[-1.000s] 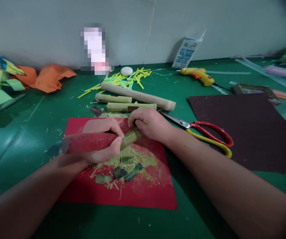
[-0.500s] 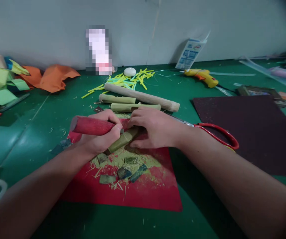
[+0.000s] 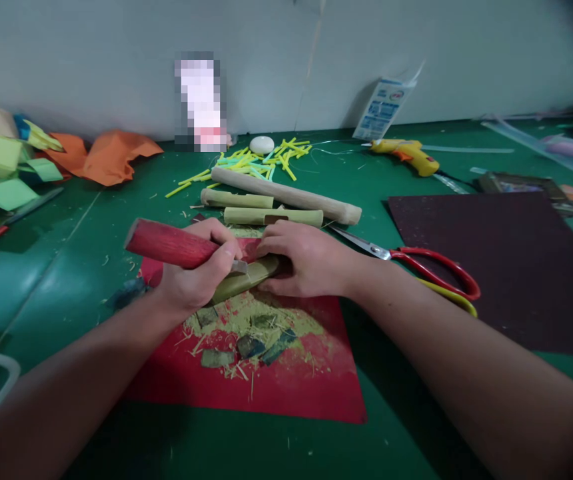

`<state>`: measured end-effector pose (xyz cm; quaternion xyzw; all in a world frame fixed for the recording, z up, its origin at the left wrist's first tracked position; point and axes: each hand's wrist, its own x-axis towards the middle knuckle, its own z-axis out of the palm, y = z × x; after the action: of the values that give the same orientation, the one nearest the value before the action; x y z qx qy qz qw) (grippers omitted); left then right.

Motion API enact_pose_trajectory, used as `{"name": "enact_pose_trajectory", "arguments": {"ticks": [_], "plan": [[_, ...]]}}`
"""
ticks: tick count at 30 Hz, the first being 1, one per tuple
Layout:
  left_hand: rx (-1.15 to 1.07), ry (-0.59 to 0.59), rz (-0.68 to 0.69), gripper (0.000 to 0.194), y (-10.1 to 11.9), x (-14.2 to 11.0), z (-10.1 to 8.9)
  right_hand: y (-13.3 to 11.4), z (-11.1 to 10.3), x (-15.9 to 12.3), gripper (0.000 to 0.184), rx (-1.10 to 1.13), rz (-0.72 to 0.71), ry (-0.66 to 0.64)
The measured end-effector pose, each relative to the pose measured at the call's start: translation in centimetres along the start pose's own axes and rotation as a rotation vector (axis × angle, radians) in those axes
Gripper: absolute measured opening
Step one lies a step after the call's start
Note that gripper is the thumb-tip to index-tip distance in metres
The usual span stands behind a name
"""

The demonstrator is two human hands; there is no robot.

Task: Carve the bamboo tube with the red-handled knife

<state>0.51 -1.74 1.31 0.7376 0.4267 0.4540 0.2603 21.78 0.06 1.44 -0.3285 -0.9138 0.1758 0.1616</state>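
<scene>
"What's hard to see?"
"From here, the right hand (image 3: 301, 257) hides one end of the bamboo piece (image 3: 241, 283), and the blade (image 3: 240, 267) looks to be touching it; I can't be sure."
"Arms?"
"Forearms (image 3: 101, 373) slant inward from the lower corners."
"And the grip?"
"I see the left hand (image 3: 194, 283) closed around the red-handled tool (image 3: 169, 243), the right half-curled, holding the bamboo over the red sheet (image 3: 311, 400)."

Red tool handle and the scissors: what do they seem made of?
Handle: probably wood, painted or stained red; faint streaks suggest grain. Scissors: blades look like polished metal, gray and shiny; smooth red and yellow grips are likely plastic.
</scene>
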Motion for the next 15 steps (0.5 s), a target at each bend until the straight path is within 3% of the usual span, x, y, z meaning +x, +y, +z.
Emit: {"name": "enact_pose_trajectory", "arguments": {"ticks": [6, 15], "plan": [[-0.017, 0.006, 0.036, 0.019, 0.28, 0.03, 0.32, 0.09, 0.10, 0.00, 0.028, 0.031, 0.001, 0.012], [0.034, -0.113, 0.086, 0.018, 0.11, -0.24, -0.32, -0.07, 0.21, 0.02, 0.035, 0.002, 0.012, -0.011]]}}
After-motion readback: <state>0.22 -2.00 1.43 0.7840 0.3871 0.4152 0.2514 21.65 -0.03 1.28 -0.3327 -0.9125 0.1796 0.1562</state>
